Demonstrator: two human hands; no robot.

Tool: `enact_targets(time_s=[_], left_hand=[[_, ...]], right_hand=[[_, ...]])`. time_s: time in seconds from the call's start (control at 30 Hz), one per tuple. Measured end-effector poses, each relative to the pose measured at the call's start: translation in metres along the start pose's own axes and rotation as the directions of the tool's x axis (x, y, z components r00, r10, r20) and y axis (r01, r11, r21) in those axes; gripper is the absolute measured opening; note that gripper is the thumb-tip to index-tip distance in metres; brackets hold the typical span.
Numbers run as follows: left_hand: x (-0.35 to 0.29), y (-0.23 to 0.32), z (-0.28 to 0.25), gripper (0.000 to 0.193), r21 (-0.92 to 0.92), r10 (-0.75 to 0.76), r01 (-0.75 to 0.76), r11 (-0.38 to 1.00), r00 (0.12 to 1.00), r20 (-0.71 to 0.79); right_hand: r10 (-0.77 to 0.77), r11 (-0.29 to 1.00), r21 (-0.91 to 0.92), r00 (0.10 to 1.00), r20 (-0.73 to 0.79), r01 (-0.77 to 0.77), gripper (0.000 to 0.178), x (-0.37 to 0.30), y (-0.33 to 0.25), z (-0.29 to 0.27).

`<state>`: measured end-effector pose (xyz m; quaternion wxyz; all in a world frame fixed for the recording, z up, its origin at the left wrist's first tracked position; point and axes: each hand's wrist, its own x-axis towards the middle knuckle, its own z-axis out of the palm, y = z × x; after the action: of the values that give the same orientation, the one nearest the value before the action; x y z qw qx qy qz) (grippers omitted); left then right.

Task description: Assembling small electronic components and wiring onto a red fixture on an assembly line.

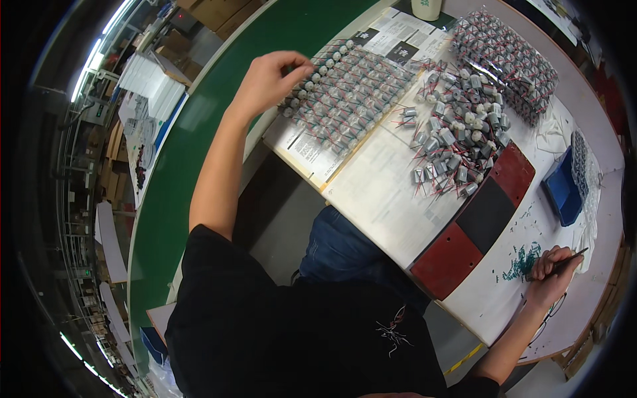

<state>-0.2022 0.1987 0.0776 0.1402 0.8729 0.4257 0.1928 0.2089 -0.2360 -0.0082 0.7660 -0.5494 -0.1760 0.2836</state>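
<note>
My left hand [271, 81] is at the far left, by the edge of a block of small motors [352, 93] set in neat rows. Its thumb and forefinger come together in a pinch beside the white-ended motors of the outer row; anything between the fingertips is hidden. At the right, my right hand [552, 270] is closed round a slim dark tool [576, 259], whose back end sticks out past the knuckles. The fingers are beside a scatter of tiny green pieces [521, 263] on the white worktop. I cannot see the tool's working tip clearly.
Loose motors with red and dark wires [458, 132] lie heaped mid-table, behind a red and black board [474, 222]. A wrapped stack of motors [507, 63] stands at the back. A blue tray [564, 189] is at right; a green conveyor belt [176, 166] runs along the left.
</note>
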Motion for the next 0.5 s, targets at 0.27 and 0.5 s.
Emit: enact_targets(time_s=[0.27, 0.5], left_hand=[[0.138, 0.005, 0.096, 0.041, 0.180, 0.113, -0.076, 0.981, 0.973, -0.203], [0.154, -0.001, 0.085, 0.039, 0.124, -0.080, 0.073, 0.990, 0.995, 0.057]], right_hand=[[0.009, 0.999, 0.037, 1.000, 0.014, -0.009, 0.059, -0.002, -0.002, -0.001], [-0.023, 0.998, 0.064, 1.000, 0.020, 0.022, 0.063, -0.009, -0.010, 0.004]])
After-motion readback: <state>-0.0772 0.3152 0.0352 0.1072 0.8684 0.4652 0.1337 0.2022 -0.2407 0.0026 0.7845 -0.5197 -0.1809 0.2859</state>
